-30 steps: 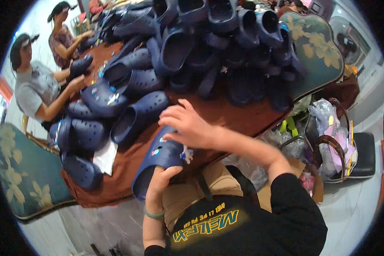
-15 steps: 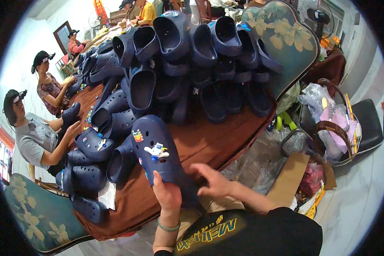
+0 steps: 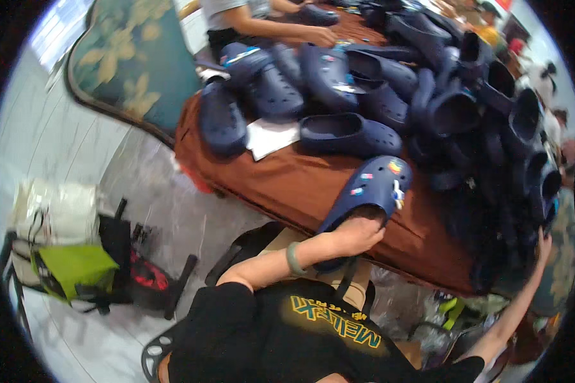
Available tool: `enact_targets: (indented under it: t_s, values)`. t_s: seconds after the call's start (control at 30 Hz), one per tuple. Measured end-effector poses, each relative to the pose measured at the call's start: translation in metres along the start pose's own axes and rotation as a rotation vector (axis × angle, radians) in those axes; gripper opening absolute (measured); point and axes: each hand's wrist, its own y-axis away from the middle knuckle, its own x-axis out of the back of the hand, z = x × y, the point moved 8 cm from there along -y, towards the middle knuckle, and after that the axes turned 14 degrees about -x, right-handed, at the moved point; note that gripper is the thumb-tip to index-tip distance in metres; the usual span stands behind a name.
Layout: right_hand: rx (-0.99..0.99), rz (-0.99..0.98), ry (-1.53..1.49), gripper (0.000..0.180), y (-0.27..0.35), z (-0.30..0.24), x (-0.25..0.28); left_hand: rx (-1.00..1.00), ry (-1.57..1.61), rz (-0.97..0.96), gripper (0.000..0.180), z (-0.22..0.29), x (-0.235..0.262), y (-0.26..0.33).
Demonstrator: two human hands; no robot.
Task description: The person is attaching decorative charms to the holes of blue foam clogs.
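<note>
My left hand (image 3: 363, 233), below a pale green bangle, grips a navy clog (image 3: 372, 189) by its foot opening, fingers partly inside. Colourful charms sit on the clog's toe, among them a white figure and an orange-yellow one. Far to the right, my right hand (image 3: 543, 247) is at the edge of the clog pile, just under a navy clog (image 3: 548, 191). It is small and blurred there, so its grip does not show. A plain navy clog (image 3: 354, 135) lies on its side on the brown-covered table (image 3: 268, 175), beyond the held one.
Many navy clogs (image 3: 453, 115) are heaped along the table's right side. A white paper (image 3: 271, 137) lies near the left end. Across the table a person's arm (image 3: 281, 27) works. A green floral chair back (image 3: 134, 57) stands left; bags, one lime green (image 3: 76, 271), sit below.
My view has swung left. The charm-covered clog is now tilted, with my left hand at its opening rather than its side. My right hand has moved from beside it to the far-right pile.
</note>
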Motion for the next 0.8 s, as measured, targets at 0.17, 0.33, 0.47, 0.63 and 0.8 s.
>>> enact_targets:
  t_s: [0.17, 0.33, 0.47, 0.63, 0.8]
  values:
    - [-1.204, -0.727, -0.637, 0.042, -0.016, -0.004, -0.103, -0.016, 0.039, 0.208, 0.030, 0.007, 0.033, 0.030]
    - [-1.293, -0.728, -0.551, 0.032, -0.057, -0.047, -0.094, -0.103, -0.082, 0.090, 0.020, 0.040, 0.075, 0.046]
    - [-1.475, -0.735, -0.371, 0.024, -0.044, 0.029, -0.150, -0.387, -0.051, 0.042, 0.015, 0.060, 0.087, 0.027]
    - [-0.810, -0.115, 0.006, 0.045, -0.055, 0.151, -0.007, -0.142, 0.456, -0.066, 0.010, 0.041, 0.061, 0.044]
    - [-1.478, -0.083, -0.785, 0.052, 0.027, 0.013, 0.039, 0.072, 0.949, -0.120, 0.035, 0.083, -0.040, -0.052]
